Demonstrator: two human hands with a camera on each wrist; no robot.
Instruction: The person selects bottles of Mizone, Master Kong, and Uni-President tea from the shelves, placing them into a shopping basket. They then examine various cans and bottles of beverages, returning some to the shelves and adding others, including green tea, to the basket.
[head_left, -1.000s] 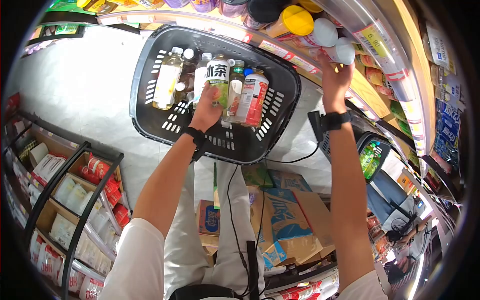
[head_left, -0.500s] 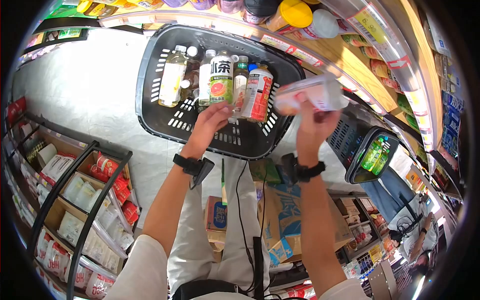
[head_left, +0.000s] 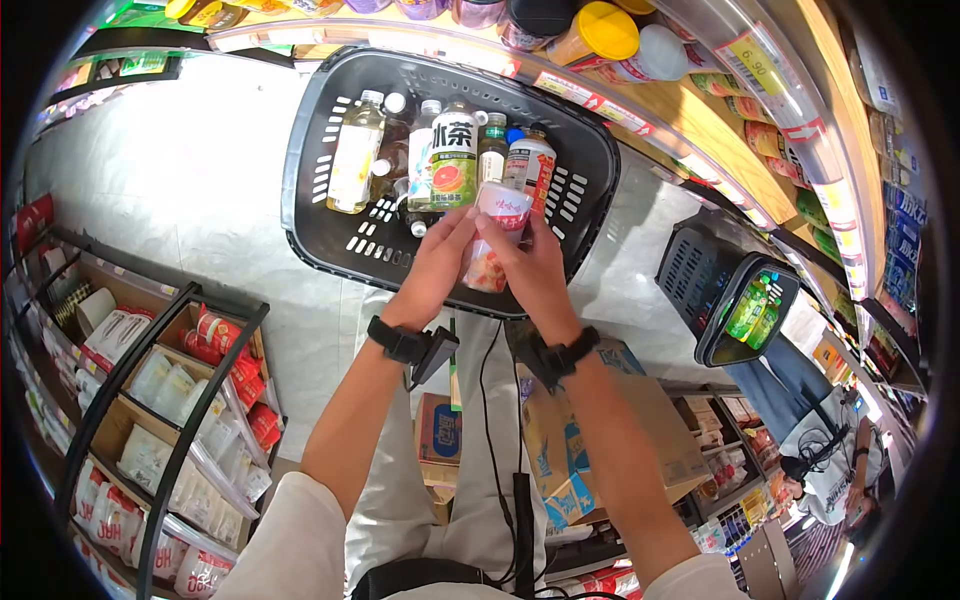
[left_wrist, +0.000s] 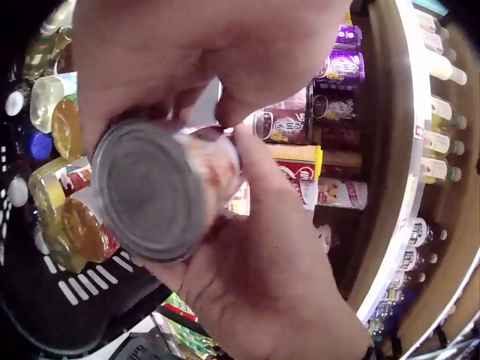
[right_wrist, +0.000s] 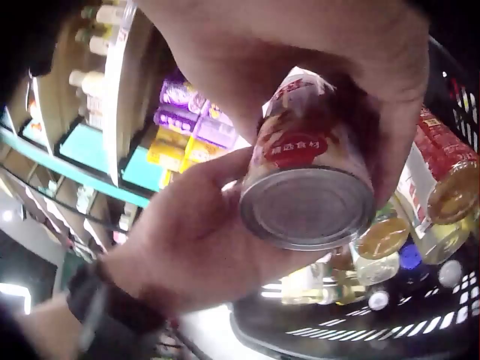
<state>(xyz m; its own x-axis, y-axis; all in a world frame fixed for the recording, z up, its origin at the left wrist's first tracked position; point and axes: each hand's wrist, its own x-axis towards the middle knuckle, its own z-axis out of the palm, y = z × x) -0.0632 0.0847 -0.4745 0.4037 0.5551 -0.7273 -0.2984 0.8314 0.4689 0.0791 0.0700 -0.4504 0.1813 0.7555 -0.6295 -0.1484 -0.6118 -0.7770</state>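
A pink and white can (head_left: 497, 222) is held between both hands over the near side of a black basket (head_left: 345, 255). My left hand (head_left: 437, 268) grips its left side, and my right hand (head_left: 537, 272) is curled round its right side. Both wrist views show the can's metal bottom, in the left one (left_wrist: 150, 191) and in the right one (right_wrist: 307, 208). Inside the basket, behind the can, stand several drink bottles, among them a grapefruit tea bottle (head_left: 453, 160) and a red and white bottle (head_left: 530, 165).
Shelves of cans and jars (head_left: 600, 35) run along the basket's far side. A second basket (head_left: 700, 285) with green bottles is on the floor at the right. Cardboard boxes (head_left: 640, 420) lie beside the legs, a rack (head_left: 150, 400) stands at left, and another person (head_left: 825, 455) is at lower right.
My right hand has brought the can from the shelf on the right to over the basket. My left hand has left the grapefruit tea bottle and now holds the can too.
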